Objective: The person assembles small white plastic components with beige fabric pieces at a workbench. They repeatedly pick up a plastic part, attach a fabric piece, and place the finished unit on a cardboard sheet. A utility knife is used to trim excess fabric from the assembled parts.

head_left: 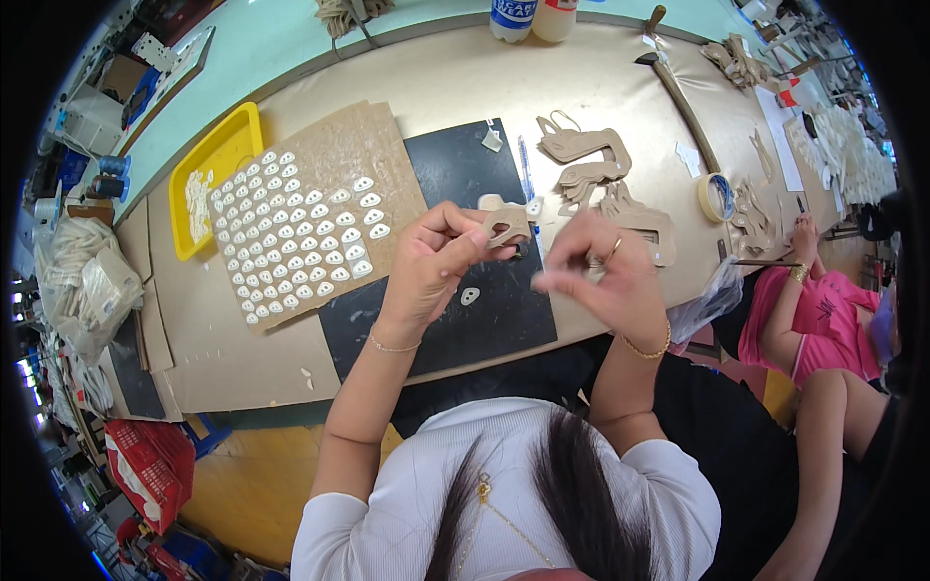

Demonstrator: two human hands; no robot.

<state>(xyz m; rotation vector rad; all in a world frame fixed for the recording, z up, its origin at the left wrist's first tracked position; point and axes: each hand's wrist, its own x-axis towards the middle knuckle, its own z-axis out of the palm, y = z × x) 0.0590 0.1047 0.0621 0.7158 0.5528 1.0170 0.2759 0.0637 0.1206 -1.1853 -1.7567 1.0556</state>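
Observation:
Above the dark mat (pixel 368 334), my left hand (pixel 431 261) pinches a beige cut-out piece (pixel 509 225) between thumb and fingers. A small white piece (pixel 534 207) shows at the right edge of that cut-out. Just to the right, my right hand (pixel 605 271) is raised apart from it, fingers bent and thumb held away from them; nothing shows in its grasp, though its fingertips are partly hidden. Below the hands, one small white two-holed piece (pixel 470 296) lies on the mat. To the left, rows of similar white pieces (pixel 303 244) cover a brown board (pixel 358 136).
A yellow tray (pixel 254 126) with small white bits stands at the back left. Stacked beige cut-outs (pixel 635 218), a pen (pixel 524 160), a hammer (pixel 683 111) and a tape roll (pixel 717 198) lie to the right. Bottles (pixel 511 17) stand behind. Another person in pink (pixel 819 320) sits at right.

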